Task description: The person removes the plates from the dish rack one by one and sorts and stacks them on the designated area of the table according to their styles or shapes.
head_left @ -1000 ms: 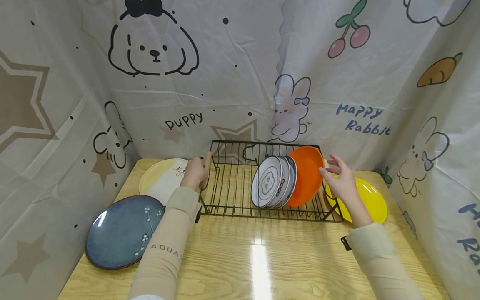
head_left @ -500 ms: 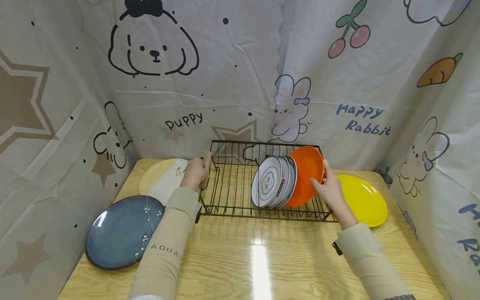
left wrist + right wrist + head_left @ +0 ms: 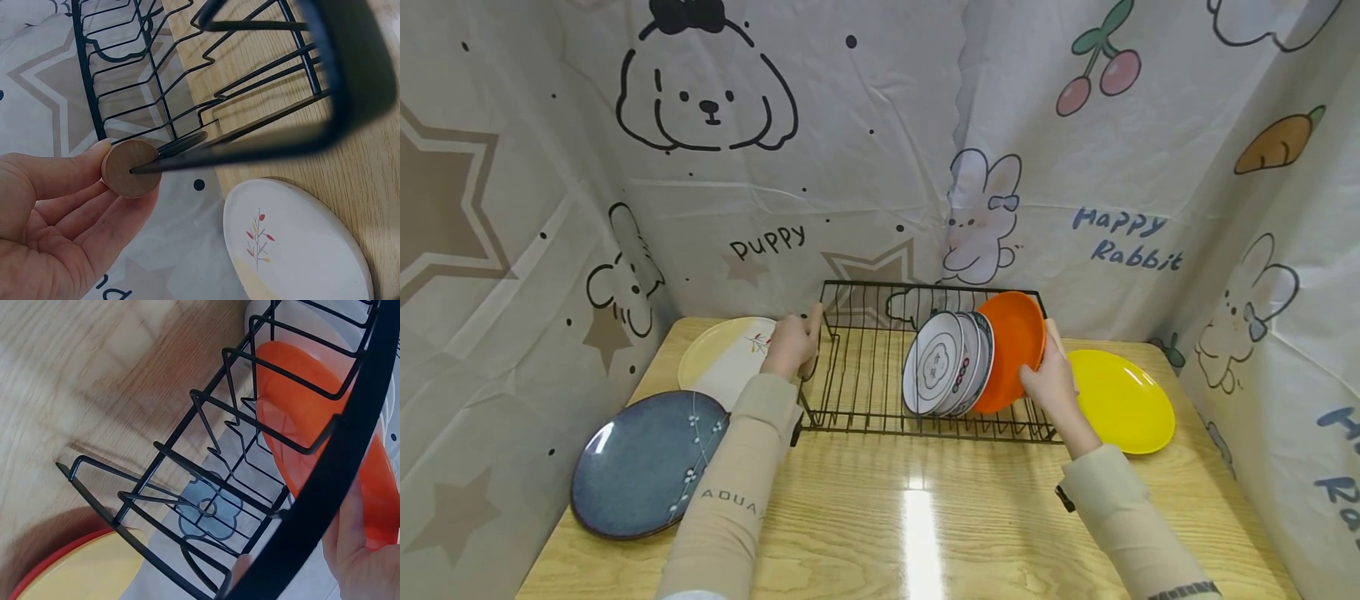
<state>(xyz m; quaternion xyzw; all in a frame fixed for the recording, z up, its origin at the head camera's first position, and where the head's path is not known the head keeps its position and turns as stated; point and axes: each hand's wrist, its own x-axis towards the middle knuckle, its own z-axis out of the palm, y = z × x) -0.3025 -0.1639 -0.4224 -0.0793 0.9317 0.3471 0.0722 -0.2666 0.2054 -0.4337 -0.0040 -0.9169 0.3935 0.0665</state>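
Observation:
A black wire dish rack (image 3: 857, 417) stands at the back of the table, with several white patterned dishes (image 3: 936, 367) and an orange plate (image 3: 1011, 354) tilted upright in it. At the rack's left end, my left hand (image 3: 787, 346) pinches a round wooden knob (image 3: 132, 169) between thumb and fingers. My right hand (image 3: 1051, 383) is at the right end, its thumb on the front edge of the orange plate and its fingers behind. In the right wrist view the orange plate (image 3: 300, 419) shows through the wires, with the hand at its lower edge.
Left of the rack lie a cream-and-white plate (image 3: 715, 350) and, nearer, a large blue plate (image 3: 643, 467). A yellow plate (image 3: 1127, 404) lies to the right; a red edge (image 3: 56, 553) shows beneath it. A printed curtain (image 3: 880, 125) encloses the back and sides.
My right hand has come left from beside the rack and taken hold of the orange plate's edge. The left hand has stayed at the rack's left end.

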